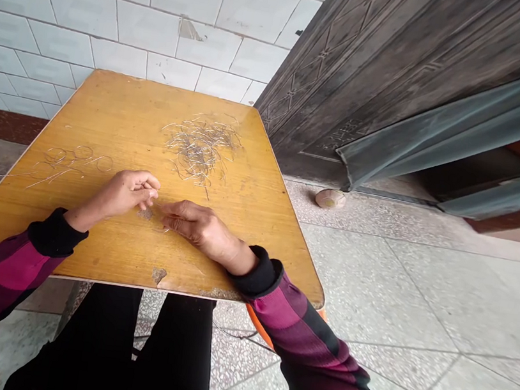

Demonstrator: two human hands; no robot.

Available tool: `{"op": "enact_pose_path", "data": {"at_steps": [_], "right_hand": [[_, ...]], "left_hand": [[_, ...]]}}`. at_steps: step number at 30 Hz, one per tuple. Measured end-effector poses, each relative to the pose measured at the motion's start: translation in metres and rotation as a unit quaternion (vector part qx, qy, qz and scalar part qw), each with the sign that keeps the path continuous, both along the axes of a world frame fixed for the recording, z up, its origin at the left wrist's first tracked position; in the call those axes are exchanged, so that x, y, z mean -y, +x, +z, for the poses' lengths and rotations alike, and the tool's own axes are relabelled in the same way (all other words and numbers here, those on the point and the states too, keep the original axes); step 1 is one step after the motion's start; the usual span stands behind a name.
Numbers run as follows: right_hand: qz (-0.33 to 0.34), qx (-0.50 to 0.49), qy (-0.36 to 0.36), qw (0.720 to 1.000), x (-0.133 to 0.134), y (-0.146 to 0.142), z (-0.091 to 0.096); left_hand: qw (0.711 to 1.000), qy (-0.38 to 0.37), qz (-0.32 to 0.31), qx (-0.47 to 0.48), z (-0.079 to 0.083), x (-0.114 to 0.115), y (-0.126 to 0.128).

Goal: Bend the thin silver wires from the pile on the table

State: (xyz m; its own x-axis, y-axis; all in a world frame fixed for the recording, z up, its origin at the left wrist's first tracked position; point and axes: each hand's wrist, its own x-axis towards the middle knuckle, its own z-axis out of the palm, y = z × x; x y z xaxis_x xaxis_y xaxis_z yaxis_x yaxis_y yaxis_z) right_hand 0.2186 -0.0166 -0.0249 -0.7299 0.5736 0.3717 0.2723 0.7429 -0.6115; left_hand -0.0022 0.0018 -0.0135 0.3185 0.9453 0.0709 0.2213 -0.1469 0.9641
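Observation:
My left hand (125, 191) is over the middle of the wooden table, thumb and fingers closed in a pinch; what they hold, if anything, is too fine to make out. Just to its right, my right hand (204, 229) has its fingers pressed together around a thin wire (165, 230), a short bit of which shows below the fingertips. Beyond both hands lies a tangled heap of thin wire pieces (201, 148). Several wires bent into loops (64, 158), with straight tails, lie to the left of my left hand.
The yellow wooden table (122, 104) has rounded corners and a chipped spot near its front edge. A white tiled wall (120, 20) stands behind it. On the right are a dark carved door (335, 70), a grey-green curtain (443, 130) and a round pale object (330, 198) on the floor.

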Motion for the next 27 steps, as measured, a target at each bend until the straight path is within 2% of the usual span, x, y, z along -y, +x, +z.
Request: {"op": "enact_pose_path", "data": {"at_steps": [2, 5, 8, 14, 20, 27], "right_hand": [[0.023, 0.005, 0.057, 0.998, -0.001, 0.000, -0.003], [0.054, -0.004, 0.134, 0.990, -0.002, 0.001, -0.004], [0.054, -0.012, 0.148, 0.987, -0.002, 0.002, -0.004], [0.069, -0.001, 0.135, 0.988, 0.000, 0.004, 0.000], [0.073, 0.036, 0.045, 0.996, 0.000, 0.007, 0.003], [0.143, 0.118, 0.050, 0.981, -0.001, 0.005, 0.015]], "left_hand": [[0.997, 0.050, -0.032, -0.055, -0.002, -0.001, -0.002], [0.976, 0.169, -0.072, -0.116, -0.004, -0.003, -0.006], [0.948, 0.255, -0.105, -0.161, -0.007, -0.007, -0.013], [0.922, 0.281, -0.186, -0.192, -0.012, -0.014, -0.021], [0.899, 0.322, -0.197, -0.220, -0.010, -0.012, -0.019], [0.888, 0.333, -0.208, -0.238, -0.008, -0.006, -0.015]]}}
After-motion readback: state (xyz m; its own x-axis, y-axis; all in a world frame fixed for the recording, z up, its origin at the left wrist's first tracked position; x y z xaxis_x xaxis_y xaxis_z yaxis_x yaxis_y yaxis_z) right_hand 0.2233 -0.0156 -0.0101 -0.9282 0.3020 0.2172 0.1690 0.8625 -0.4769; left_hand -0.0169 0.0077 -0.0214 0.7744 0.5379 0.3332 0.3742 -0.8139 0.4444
